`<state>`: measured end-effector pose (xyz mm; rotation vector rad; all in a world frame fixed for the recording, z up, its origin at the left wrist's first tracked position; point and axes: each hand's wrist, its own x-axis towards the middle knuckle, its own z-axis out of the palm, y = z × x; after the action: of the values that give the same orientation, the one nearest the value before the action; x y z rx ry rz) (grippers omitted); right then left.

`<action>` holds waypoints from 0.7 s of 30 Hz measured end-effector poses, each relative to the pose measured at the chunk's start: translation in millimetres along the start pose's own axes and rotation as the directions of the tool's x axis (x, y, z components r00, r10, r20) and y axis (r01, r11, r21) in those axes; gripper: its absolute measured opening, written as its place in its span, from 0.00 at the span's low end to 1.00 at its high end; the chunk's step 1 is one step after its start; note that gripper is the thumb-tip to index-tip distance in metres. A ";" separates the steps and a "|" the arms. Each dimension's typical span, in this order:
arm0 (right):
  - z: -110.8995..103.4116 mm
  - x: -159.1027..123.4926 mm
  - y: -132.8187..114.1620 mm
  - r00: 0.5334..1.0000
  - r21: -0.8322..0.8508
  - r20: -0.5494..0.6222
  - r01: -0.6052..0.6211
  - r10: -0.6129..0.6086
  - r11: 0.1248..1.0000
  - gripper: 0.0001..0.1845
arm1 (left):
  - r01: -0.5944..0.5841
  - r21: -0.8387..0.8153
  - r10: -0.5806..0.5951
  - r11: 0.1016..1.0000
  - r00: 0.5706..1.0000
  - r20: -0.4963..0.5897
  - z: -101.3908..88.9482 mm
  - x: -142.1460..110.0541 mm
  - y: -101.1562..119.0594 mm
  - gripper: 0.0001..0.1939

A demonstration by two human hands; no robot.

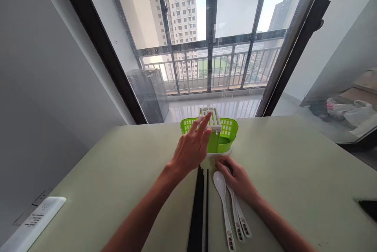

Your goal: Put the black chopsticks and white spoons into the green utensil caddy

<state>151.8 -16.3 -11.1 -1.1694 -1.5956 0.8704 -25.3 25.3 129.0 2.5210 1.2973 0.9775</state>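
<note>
A green basket-sided utensil holder (228, 130) with a white slotted top (217, 120) stands at the table's far edge. My left hand (193, 146) reaches over it with fingers stretched out, the fingertips at the white top; whether they touch it I cannot tell. Nearer me on the right, my right hand (234, 177) has its fingers curled around the bowl ends of two white spoons (235, 208), which are partly hidden. Just left of them lies another white spoon (223, 197). Black chopsticks (198, 208) lie in a bunch below my left hand, with a separate pair or single stick (207, 208) alongside.
The pale green table (132, 173) spreads to both sides. A white power strip or similar bar (44, 216) lies at the left edge, and a dark flat object (368, 206) at the right. Beyond the far edge stands a glass door (232, 67) onto a balcony.
</note>
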 end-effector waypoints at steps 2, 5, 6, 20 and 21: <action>-0.1 0.2 -0.2 1.000 -0.008 -0.012 -0.004 0.004 1.000 0.17 | 0.030 -0.077 -0.042 0.997 0.987 -0.156 2.3 -6.4 -12.8 0.26; 0.1 0.6 -0.4 0.999 -0.009 -0.040 -0.008 0.008 1.000 0.17 | 0.136 -0.231 -0.227 0.963 0.873 -0.431 7.8 -18.3 -41.7 0.22; 0.2 0.7 -0.5 0.999 -0.008 -0.046 -0.008 0.008 1.000 0.17 | 0.203 -0.288 -0.321 0.936 0.828 -0.460 9.7 -23.2 -52.6 0.21; -1.4 -0.7 -0.8 0.999 -0.034 -0.040 -0.031 0.030 0.999 0.16 | 0.587 -0.308 -0.614 0.749 0.789 0.009 12.9 -99.2 -123.8 0.22; -1.5 -0.8 -1.3 0.999 -0.037 -0.041 -0.032 0.031 0.999 0.17 | 0.587 -0.307 -0.613 0.749 0.790 0.015 13.3 -100.3 -124.1 0.22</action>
<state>152.9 -17.4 -9.6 -1.2344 -1.5710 0.8348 -143.0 26.8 20.5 1.6651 1.6827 1.0238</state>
